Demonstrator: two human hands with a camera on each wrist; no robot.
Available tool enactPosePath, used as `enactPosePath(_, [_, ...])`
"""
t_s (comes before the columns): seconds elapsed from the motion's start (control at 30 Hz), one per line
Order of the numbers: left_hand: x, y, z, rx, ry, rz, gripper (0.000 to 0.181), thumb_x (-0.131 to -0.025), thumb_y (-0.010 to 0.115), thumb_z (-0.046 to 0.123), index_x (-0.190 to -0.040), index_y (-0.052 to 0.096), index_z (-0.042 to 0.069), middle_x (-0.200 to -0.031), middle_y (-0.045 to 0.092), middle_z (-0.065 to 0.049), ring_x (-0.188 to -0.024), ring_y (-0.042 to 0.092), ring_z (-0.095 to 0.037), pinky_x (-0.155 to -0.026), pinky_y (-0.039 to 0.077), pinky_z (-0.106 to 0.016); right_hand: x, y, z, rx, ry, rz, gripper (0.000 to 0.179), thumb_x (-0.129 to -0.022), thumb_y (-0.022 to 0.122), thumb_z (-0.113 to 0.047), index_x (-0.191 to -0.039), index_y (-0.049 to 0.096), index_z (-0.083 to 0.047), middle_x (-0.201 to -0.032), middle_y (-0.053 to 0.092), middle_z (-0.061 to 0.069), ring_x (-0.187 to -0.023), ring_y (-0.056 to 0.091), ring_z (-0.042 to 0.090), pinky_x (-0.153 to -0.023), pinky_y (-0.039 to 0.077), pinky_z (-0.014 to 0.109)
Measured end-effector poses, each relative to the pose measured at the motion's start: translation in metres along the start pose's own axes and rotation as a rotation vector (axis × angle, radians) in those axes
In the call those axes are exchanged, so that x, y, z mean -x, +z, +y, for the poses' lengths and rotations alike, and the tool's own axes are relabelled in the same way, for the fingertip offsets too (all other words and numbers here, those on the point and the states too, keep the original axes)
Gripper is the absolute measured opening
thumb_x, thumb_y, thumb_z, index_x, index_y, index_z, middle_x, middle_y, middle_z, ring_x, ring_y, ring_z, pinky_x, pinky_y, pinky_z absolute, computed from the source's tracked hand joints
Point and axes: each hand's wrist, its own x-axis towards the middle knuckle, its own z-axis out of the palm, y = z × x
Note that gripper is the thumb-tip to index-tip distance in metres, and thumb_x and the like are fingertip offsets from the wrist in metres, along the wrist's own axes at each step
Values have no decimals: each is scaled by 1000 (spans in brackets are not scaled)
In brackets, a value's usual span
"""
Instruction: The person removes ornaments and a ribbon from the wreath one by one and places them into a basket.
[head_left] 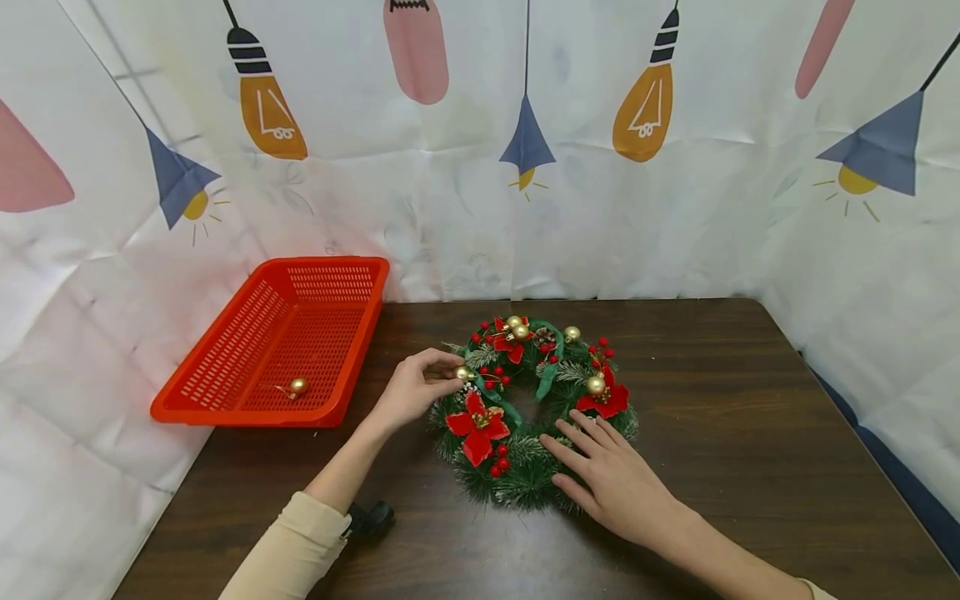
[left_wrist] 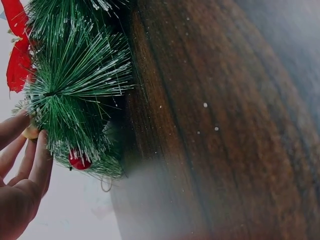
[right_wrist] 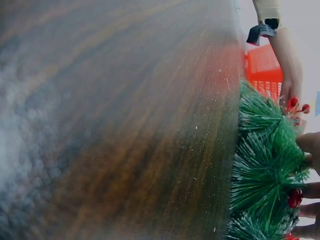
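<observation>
A green wreath (head_left: 525,483) with red poinsettias, berries, pine cones and gold balls lies on the table. At its left side my left hand (head_left: 416,390) pinches a small gold ball (head_left: 462,374) between thumb and fingers. In the left wrist view that same ball (left_wrist: 31,133) shows partly behind the fingertips, close against the needles. My right hand (head_left: 618,475) rests on the wreath's front right part with its fingers spread and fairly straight. Other gold balls (head_left: 596,385) sit on the right side and at the back of the ring.
An orange plastic basket (head_left: 352,367) stands at the back left, one gold ball (head_left: 298,386) lying inside it. The dark wooden table (head_left: 750,400) extends to both sides. Behind it hangs a white curtain (head_left: 465,217) printed with lamps and bulbs.
</observation>
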Motion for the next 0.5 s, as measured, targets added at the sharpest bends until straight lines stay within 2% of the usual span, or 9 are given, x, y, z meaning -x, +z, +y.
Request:
enactPosePath(0.27, [3, -1, 8, 10, -24, -17, 32, -92, 77, 1, -122, 70, -4, -120, 67, -21, -105, 68, -37, -84, 59, -36, 0, 1, 0, 10, -10, 14, 54, -102, 64, -42, -148, 58, -14, -146, 56, 16, -142, 43, 40, -112, 36, 60])
enactPosePath(0.4, [9, -2, 31, 23, -31, -22, 31, -92, 75, -2, -122, 68, -8, -119, 66, -24, -104, 68, -40, -84, 60, -35, 0, 1, 0, 12, -11, 19, 54, -102, 64, -42, -148, 58, -14, -146, 56, 16, -141, 43, 40, -112, 36, 60])
enactPosePath(0.5, [14, -2, 47, 32, -11, -19, 30, -92, 74, -2, -121, 68, -9, -116, 67, -24, -101, 70, -41, -83, 60, -34, 0, 1, 0, 14, -10, 16, 54, -102, 64, -42, -148, 58, -14, -147, 56, 16, -142, 43, 40, -113, 36, 60])
